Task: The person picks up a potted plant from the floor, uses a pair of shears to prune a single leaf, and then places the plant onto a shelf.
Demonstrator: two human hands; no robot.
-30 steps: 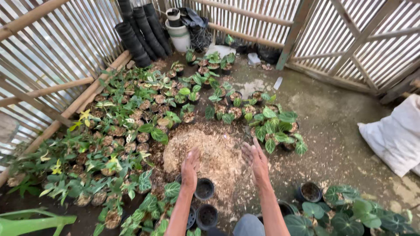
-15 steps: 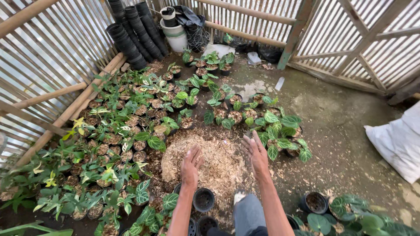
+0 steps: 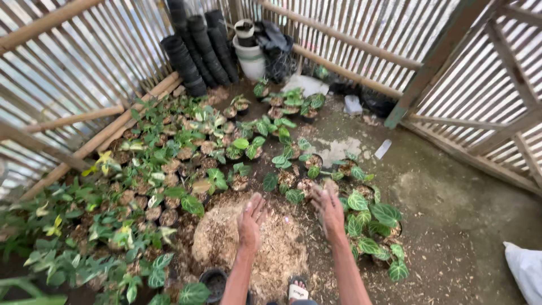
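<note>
A heap of pale, coarse potting mix (image 3: pixel 248 245) lies on the ground right in front of the person, between the potted plants on the left and the bare floor on the right. Both hands are stretched out over it. The left hand (image 3: pixel 250 222) hovers above the top of the heap, fingers spread and palm down, holding nothing. The right hand (image 3: pixel 329 210) is at the heap's far right edge, also spread flat and empty — whether either hand actually touches the mix cannot be told.

At the near edge of the heap stands a small black pot (image 3: pixel 214 282), dark inside; what it holds is not clear. A sandalled foot (image 3: pixel 297 289) shows beside it.

Just right of the right hand sits a cluster of dark-leaved plants with pale veins (image 3: pixel 370 223). To the left and beyond the heap spread many small pots of green seedlings (image 3: pixel 169 169), each filled with brownish mix — some with yellow-blotched leaves.

Farther back, tall stacks of empty black pots (image 3: pixel 195 48) lean against the slatted fence (image 3: pixel 68 68), next to a white bucket (image 3: pixel 250 56) with a smaller pot set in its mouth. A white sack (image 3: pixel 525 271) lies at the lower right.
</note>
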